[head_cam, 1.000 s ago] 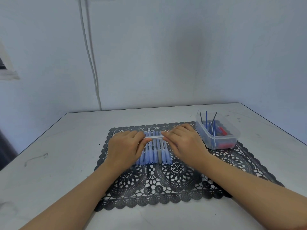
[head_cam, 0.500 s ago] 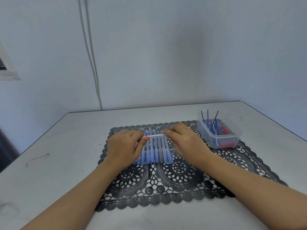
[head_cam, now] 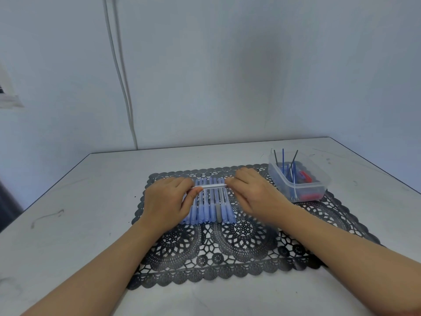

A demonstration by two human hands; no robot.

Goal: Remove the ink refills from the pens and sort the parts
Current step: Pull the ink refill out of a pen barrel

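Hold the pen (head_cam: 210, 186) level and crosswise just above the row of pens (head_cam: 209, 212) on the mat (head_cam: 239, 249), pinched at each end by the fingers of the left hand (head_cam: 166, 201) and right hand (head_cam: 257, 193) — then twist and pull straight apart, probably best without bending the refill inside

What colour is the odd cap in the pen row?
Grey: the odd cap sits among light blue caps, clearest in the head view.

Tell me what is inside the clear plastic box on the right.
The box holds thin refills, blue and dark, leaning upright, and red pieces at the bottom. Through the cloudy wall, their number and what lies beneath them cannot be made out.
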